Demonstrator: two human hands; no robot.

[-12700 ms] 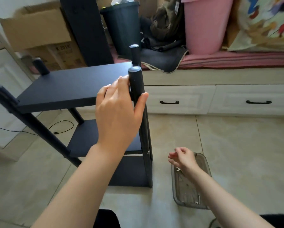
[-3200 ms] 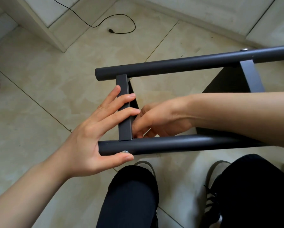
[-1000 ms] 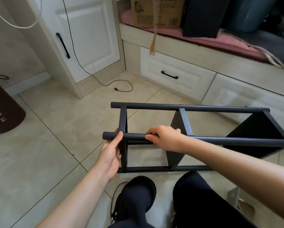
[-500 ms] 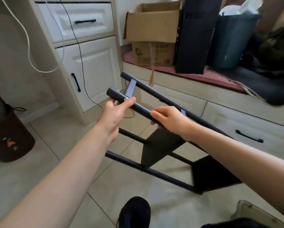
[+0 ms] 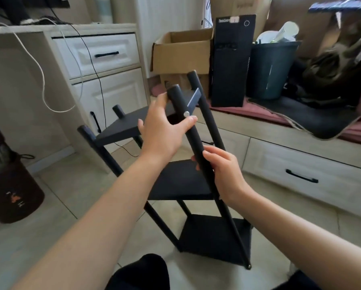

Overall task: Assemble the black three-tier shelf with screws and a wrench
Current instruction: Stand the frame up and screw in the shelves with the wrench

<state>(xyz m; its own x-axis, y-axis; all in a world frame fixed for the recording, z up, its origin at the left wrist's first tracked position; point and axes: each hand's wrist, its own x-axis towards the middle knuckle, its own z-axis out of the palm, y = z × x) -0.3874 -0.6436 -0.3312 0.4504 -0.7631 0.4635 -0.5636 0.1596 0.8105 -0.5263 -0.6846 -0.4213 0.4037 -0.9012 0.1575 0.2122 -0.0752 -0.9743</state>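
The black three-tier shelf [image 5: 181,181] stands tilted on the tile floor in front of me, its round legs leaning to the left and its three boards in place. My left hand [image 5: 162,130] grips the near front leg [image 5: 193,139] close to its top, the thumb lying just under a silver screw head [image 5: 186,113]. My right hand [image 5: 223,172] holds the same leg lower down, by the middle board. No wrench shows in the frame.
A white cabinet [image 5: 104,80] with hanging cables stands to the left, a dark bin [image 5: 10,185] at the far left. Behind the shelf are a cardboard box [image 5: 181,51], a black computer tower [image 5: 231,59], a grey bin [image 5: 269,68] and a drawer bench [image 5: 300,164].
The shelf has been swung up from lying on its side to nearly upright. Both hands kept their hold on the front leg while it rose.
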